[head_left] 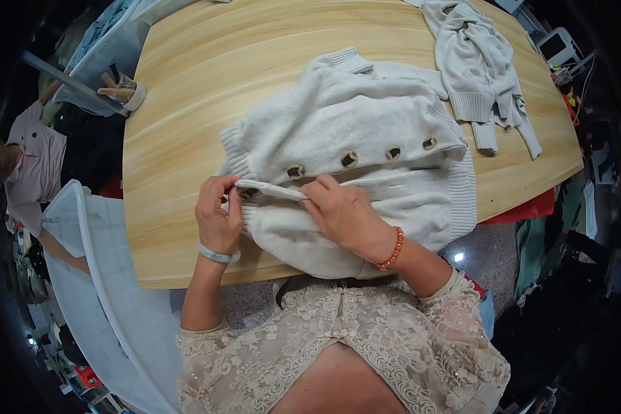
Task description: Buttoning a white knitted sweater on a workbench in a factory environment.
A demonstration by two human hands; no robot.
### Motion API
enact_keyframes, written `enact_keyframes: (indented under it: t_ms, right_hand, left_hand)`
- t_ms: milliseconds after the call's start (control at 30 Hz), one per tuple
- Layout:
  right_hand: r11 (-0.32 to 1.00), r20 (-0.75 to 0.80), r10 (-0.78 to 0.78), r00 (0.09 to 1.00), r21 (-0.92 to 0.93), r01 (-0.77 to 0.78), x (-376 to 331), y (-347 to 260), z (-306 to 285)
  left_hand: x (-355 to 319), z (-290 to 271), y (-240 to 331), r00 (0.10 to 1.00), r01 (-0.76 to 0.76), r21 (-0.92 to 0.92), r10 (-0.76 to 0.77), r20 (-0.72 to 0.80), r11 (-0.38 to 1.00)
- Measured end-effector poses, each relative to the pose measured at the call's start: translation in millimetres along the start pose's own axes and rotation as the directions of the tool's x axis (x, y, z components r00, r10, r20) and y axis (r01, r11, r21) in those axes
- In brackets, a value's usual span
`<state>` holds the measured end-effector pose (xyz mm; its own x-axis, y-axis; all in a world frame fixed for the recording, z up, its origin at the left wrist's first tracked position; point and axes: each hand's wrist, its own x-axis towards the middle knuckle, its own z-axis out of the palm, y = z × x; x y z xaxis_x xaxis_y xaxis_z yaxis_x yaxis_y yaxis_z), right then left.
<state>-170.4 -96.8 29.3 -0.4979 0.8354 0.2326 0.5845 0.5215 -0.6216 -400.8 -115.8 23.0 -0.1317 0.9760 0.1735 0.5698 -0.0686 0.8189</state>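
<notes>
A cream knit cardigan (386,110) lies spread on the wooden table in front of me, its ribbed edges at left and right. A row of large dark buttons (349,159) runs across its middle. With my left hand (220,212) I pinch the end of the cardigan's front band, close to a button (250,194) at the left edge. My right hand (346,213) grips the same band farther right, its fingers curled over the knit. Between both hands the strip of band is lifted and pulled straight.
Another cream knit garment (472,62) lies bunched at the table's (186,90) far right. A cup of tools (132,95) stands at the left edge. White bins (110,290) flank the table's left side, where another person (38,152) is. A red object (528,209) sits below the right edge.
</notes>
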Motion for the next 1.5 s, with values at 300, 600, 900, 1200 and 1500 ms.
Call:
enact_keyframes:
  t_ms: [300, 600, 900, 1200, 1500]
  right_hand:
    - [0.99, -0.034, -0.084, 0.996, -0.12, 0.079, -13.4, 5.5, 6.4]
    - [0.996, -0.202, -0.083, 0.976, -0.049, 0.075, -13.0, 15.9, 13.2]
    - [0.984, -0.204, -0.066, 0.977, -0.174, 0.031, -14.7, 19.0, 8.4]
    - [0.989, -0.113, -0.149, 0.982, -0.02, 0.147, -13.7, 40.7, 26.5]
    - [0.988, -0.092, -0.108, 0.99, 0.101, 0.117, -19.3, 32.5, 15.4]
  left_hand:
    - [27.3, 54.9, 46.6, 0.856, -0.499, 0.234, 0.434, 0.281, 0.834]
    - [44.5, 47.4, 34.8, 0.858, 0.216, -0.26, -0.056, 0.511, 0.941]
    - [47.4, 41.1, 39.4, 0.775, 0.257, -0.226, -0.061, 0.629, 0.94]
    - [24.7, 39.5, 42.9, 0.822, -0.335, -0.013, 0.3, 0.484, 0.942]
    - [21.6, 36.8, 32.6, 0.811, -0.105, -0.188, 0.194, 0.552, 0.976]
